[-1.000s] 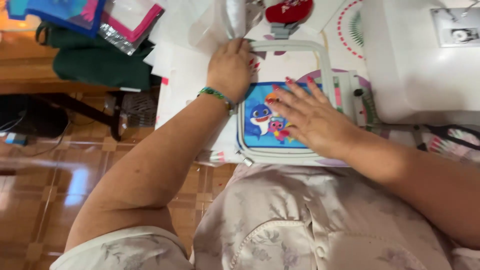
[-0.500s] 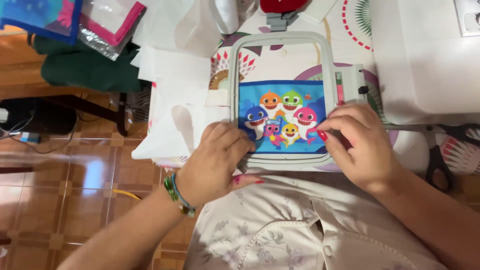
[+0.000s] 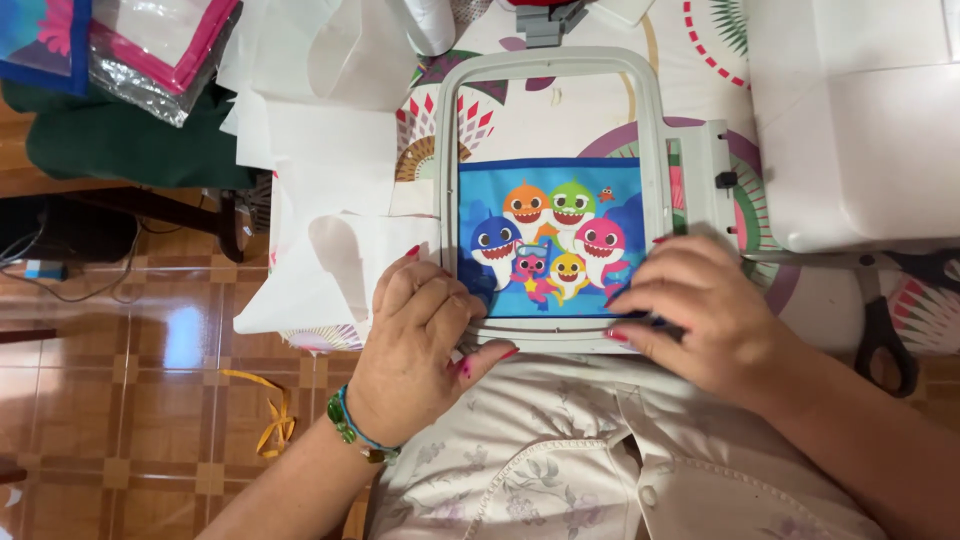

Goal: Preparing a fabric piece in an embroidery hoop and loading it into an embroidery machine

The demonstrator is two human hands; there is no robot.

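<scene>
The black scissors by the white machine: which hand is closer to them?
Right. The right hand rests on the hoop's lower right corner, just left of the scissors. The left hand is at the lower left corner, across the blue patch.

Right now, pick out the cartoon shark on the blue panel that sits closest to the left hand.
The dark blue shark at the panel's left edge. It sits just above the left hand, while the orange, green, pink and yellow ones lie further right.

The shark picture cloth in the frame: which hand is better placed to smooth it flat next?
Probably the right hand: its fingertips already rest on the blue shark cloth. The left hand sits at the corner of the white hoop frame, well placed to steady it.
</scene>
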